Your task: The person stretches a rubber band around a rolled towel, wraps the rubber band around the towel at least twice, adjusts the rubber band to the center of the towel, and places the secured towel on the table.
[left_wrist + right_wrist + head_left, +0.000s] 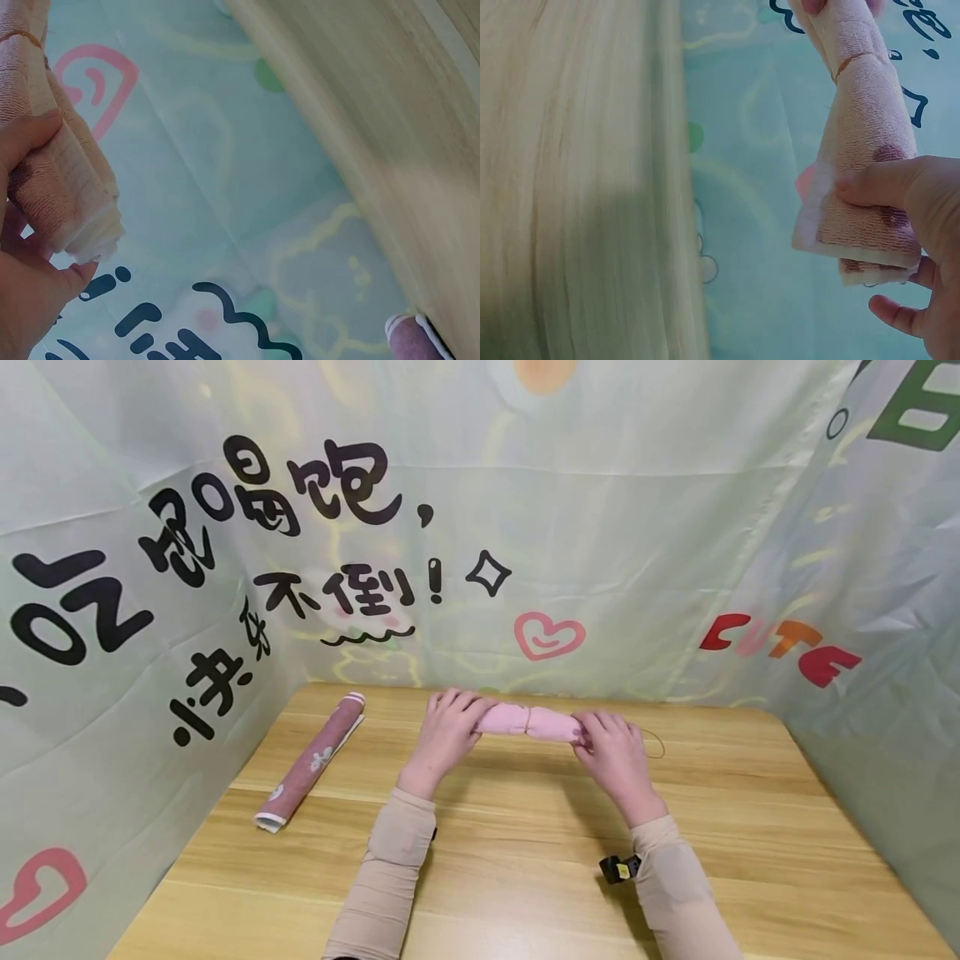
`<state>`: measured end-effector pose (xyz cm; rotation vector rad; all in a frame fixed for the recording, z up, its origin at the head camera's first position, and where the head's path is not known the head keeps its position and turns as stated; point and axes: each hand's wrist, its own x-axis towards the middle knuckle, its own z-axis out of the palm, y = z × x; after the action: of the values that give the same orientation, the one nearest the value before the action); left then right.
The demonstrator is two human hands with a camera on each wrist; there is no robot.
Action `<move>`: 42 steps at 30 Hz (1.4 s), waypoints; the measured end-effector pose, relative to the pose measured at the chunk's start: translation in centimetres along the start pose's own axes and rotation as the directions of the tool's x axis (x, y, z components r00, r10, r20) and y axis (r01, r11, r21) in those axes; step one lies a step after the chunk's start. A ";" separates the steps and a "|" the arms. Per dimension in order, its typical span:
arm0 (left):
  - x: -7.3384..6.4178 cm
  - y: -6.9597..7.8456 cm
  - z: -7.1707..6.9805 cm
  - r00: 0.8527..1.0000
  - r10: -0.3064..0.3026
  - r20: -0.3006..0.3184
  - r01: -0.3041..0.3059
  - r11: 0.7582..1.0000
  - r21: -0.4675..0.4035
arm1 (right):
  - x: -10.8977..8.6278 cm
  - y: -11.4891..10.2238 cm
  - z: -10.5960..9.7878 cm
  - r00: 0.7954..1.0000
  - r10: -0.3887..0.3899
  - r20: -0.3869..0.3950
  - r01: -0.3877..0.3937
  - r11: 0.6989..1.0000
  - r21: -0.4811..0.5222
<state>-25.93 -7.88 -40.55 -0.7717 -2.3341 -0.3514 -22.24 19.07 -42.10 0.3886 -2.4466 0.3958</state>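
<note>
A light pink rolled towel (pixel 506 719) is held up above the far part of the table. One thin rubber band (pixel 527 721) circles its middle and pinches it in. At the towel's left end my left hand (pixel 442 739) grips it, thumb on the near side in the left wrist view. My right hand (pixel 618 764) holds the other end, where the right wrist view shows the thumb (pixel 877 184) pressed on the terry cloth beside a darker patch. The towel's layered ends stick out past both hands.
On the left of the wooden table (pixel 510 877) lies a darker pink rolled towel (pixel 311 764) with white shapes. A loose rubber band (pixel 660 745) shows just beyond my right hand. Printed cloth walls (pixel 637 543) stand behind the table and at both sides.
</note>
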 end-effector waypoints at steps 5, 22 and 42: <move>-0.2 -0.2 0.1 1.000 -0.003 -0.018 0.004 0.999 0.037 | -0.1 -0.4 0.3 1.000 -0.012 -0.022 0.012 1.000 -0.009; 0.8 -2.9 0.7 0.997 0.027 -0.065 -0.021 0.996 0.087 | 2.5 -1.9 1.8 0.983 -0.076 -0.170 0.064 0.995 -0.078; 2.5 -6.2 3.3 0.990 0.079 0.115 -0.103 0.971 0.216 | 4.9 -1.7 5.4 1.000 -0.018 -0.005 0.017 0.996 -0.091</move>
<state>-32.85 -10.32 -41.70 -0.8006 -2.3750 -0.0081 -28.19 14.64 -42.81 0.3693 -2.4440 0.2768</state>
